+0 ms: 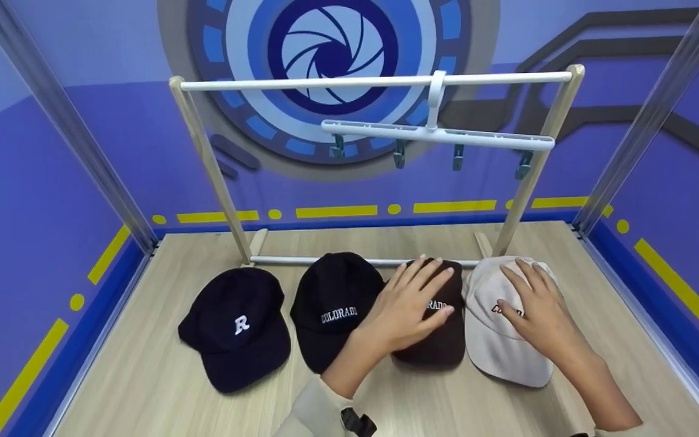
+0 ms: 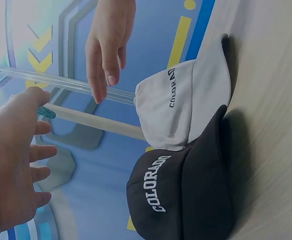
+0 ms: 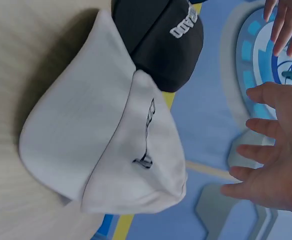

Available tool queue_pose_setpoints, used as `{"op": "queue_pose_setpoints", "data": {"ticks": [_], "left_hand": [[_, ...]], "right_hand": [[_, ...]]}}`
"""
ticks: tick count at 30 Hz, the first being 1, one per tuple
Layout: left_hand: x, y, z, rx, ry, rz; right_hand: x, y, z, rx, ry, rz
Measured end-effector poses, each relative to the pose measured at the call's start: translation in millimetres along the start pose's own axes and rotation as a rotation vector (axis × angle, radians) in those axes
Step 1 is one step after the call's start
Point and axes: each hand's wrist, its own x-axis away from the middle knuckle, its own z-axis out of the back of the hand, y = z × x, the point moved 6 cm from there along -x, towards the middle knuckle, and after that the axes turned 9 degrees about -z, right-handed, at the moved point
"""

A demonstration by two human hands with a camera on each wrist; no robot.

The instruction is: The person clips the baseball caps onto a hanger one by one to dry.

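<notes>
Your left hand above brown cap, your right hand above white cap; fingers spread, grasping nothing. Both caps nearer tabletop's right edge than left, brims toward near edge, presumably so lettering faces you.

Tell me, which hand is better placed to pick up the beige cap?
Probably the right hand: it hovers over the beige cap, while the left hand hovers over the brown cap.
</notes>
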Motion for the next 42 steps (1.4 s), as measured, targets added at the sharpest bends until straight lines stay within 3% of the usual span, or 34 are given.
{"op": "queue_pose_setpoints", "data": {"ticks": [7, 16, 27, 42], "left_hand": [[-2.6, -0.1, -4.5, 0.009, -0.012, 0.003], [2.6, -2.4, -9.2, 0.01, 0.004, 0.006], [7.5, -19.2, -27.3, 0.051, -0.032, 0.019], [2.5, -23.6, -14.7, 0.045, -0.047, 0.021]], "right_hand": [[-1.8, 11, 2, 0.0, -0.023, -0.061], [-4.0, 21, 3, -0.02, 0.023, -0.081], [-30.4, 31, 8, -0.08, 0.101, -0.109], [-40.5, 39, 7, -0.125, 0.062, -0.16]]}}
